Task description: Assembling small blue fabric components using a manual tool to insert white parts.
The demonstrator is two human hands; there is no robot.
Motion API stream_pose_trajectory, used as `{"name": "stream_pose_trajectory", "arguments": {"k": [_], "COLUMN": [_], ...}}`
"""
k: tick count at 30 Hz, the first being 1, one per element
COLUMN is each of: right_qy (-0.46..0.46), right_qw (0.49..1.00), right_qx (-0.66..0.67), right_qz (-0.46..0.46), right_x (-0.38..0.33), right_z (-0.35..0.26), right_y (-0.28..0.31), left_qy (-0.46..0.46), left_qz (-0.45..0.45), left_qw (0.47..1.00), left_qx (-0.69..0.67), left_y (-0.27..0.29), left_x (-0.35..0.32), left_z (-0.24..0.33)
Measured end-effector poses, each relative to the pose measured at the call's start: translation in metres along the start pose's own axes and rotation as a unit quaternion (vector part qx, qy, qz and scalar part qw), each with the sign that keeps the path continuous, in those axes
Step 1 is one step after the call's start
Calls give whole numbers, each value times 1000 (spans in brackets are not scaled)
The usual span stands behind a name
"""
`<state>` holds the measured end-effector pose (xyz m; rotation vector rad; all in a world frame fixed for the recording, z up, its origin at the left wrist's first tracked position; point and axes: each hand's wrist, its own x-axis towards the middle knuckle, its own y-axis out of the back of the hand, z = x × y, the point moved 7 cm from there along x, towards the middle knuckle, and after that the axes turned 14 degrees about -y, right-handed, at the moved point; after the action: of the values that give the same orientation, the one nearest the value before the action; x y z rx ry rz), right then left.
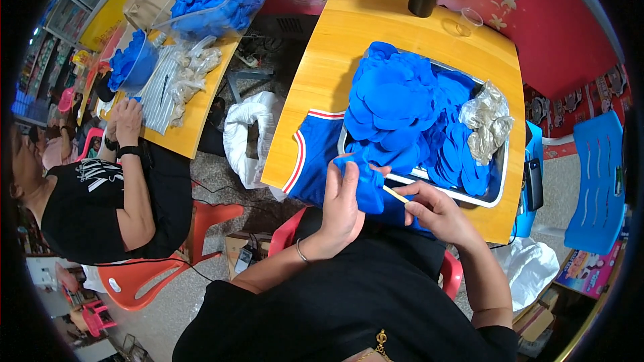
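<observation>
The left hand (343, 206) is grasping a blue cloth piece (371, 191) between thumb and fingers. Just right of that grip, the right hand (437, 211) is pinching a thin pale stick (394, 194), its far end reaching the cloth's edge. Beyond both hands, a metal tray (495, 199) is holding stacked blue pieces (392, 94) and a crumpled plastic bag (486, 121). Beyond the left hand and to its left, a trimmed blue jersey (316, 144) is lying on the wooden table (329, 47).

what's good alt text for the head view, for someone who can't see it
A person's left hand holds blue fabric while the right hand pinches a thin pale stick, at a yellow table bearing a silvery tray of piled blue pieces.
</observation>
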<state>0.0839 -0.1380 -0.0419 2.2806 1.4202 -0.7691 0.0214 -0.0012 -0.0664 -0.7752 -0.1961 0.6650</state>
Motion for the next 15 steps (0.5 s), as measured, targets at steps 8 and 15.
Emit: {"name": "stream_pose_trajectory", "arguments": {"k": [8,15], "right_qy": [79,170], "right_qw": [977,894], "right_qx": [-142,-322], "right_qz": [141,262], "right_x": [-12,-25], "right_z": [-13,-31], "right_y": [5,7], "left_qy": [28,44], "left_qz": [-33,-109], "left_qw": [999,991], "left_qx": [-5,71], "left_y": [1,3], "left_x": [-1,8], "left_z": [7,12]}}
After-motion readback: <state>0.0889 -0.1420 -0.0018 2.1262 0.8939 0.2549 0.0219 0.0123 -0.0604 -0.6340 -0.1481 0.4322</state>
